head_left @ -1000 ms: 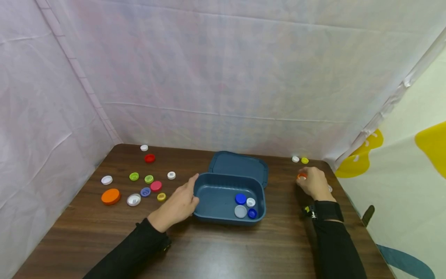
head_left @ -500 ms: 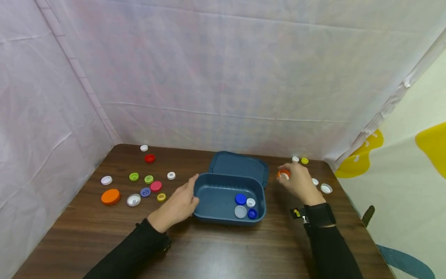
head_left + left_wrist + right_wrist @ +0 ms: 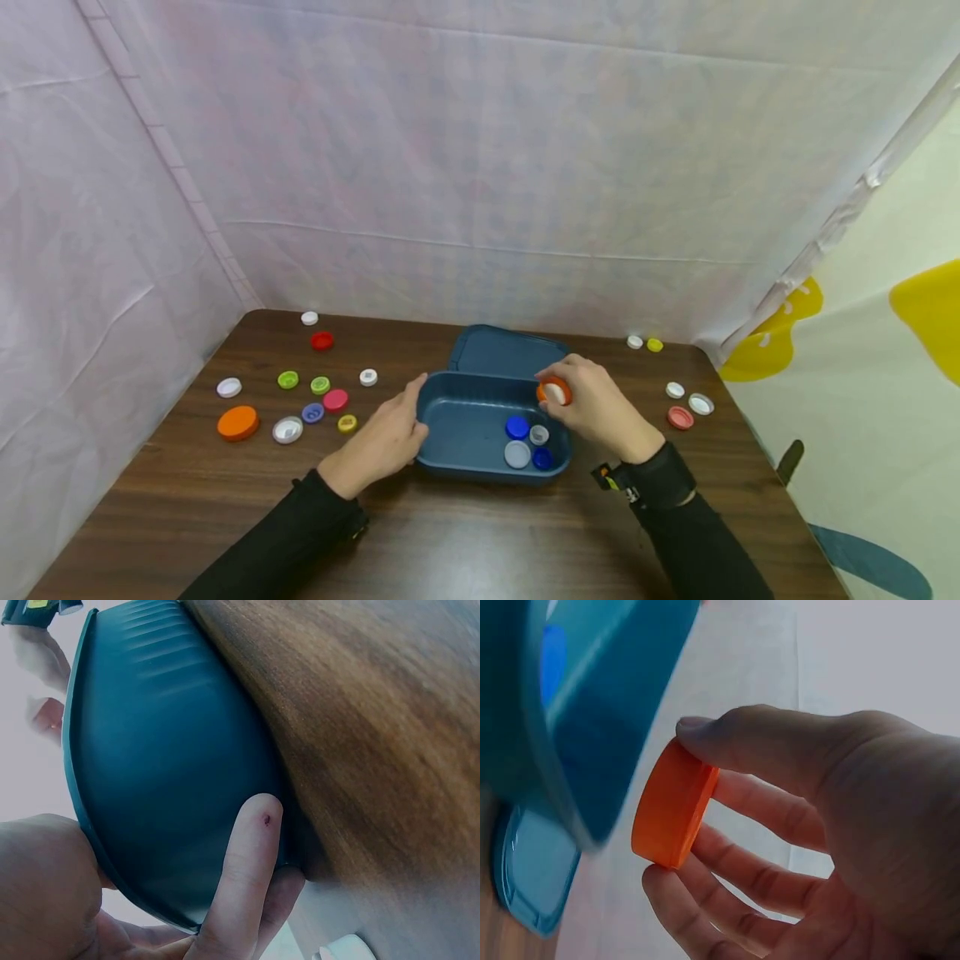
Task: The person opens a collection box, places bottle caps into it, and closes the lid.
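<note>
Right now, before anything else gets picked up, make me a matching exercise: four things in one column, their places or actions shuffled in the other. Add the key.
Column one
1. Left hand
2. Right hand
3. Blue-grey lid
4. Periwinkle cap

Column two
A. Pinching an orange cap
B. On the table, to the left of the box
C. Gripping the left end of the box
D. On the far side of the box, nearer the back wall

Right pairs: 1-C, 2-A, 3-D, 4-B
</note>
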{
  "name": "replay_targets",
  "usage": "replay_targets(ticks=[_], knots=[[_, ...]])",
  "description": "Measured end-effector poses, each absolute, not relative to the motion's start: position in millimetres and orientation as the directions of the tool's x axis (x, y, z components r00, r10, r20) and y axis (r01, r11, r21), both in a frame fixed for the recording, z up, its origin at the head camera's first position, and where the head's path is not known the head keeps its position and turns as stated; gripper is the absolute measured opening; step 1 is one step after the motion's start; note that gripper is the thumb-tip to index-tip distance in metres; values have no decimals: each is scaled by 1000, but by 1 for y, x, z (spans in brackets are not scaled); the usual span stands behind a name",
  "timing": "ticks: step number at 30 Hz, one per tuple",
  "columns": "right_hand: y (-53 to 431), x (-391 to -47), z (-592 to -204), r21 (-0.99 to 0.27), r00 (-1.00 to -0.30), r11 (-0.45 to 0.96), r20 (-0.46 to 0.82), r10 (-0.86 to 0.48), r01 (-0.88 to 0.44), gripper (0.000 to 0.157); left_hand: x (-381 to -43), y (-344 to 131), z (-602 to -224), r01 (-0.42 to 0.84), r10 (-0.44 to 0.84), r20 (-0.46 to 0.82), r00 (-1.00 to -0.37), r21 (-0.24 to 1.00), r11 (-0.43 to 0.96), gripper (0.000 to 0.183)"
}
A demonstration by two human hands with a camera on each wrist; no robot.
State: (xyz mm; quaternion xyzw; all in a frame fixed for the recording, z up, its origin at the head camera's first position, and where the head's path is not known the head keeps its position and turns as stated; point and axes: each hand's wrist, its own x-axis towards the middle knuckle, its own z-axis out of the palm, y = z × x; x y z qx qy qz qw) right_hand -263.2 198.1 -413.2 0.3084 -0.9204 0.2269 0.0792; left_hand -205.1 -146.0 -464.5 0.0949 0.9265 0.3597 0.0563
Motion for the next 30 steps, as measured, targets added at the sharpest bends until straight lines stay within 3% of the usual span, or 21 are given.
replay_targets(ticks=[13,20,30], knots=[[175,-249,-430,-354,-676,602,136,-724,-716,26,-205,-146,-464,128,213,-46,-976,673,728,82],[172,-245,-431,-347,-707,648,67,-704,-678,29,-205,-146,-465,131,215,-43,-976,671,730,82],[175,-246,-425,-369,-738,667,84,-669,-647,33,-204,-146,-462,147,225,-28,-974,678,720,81]])
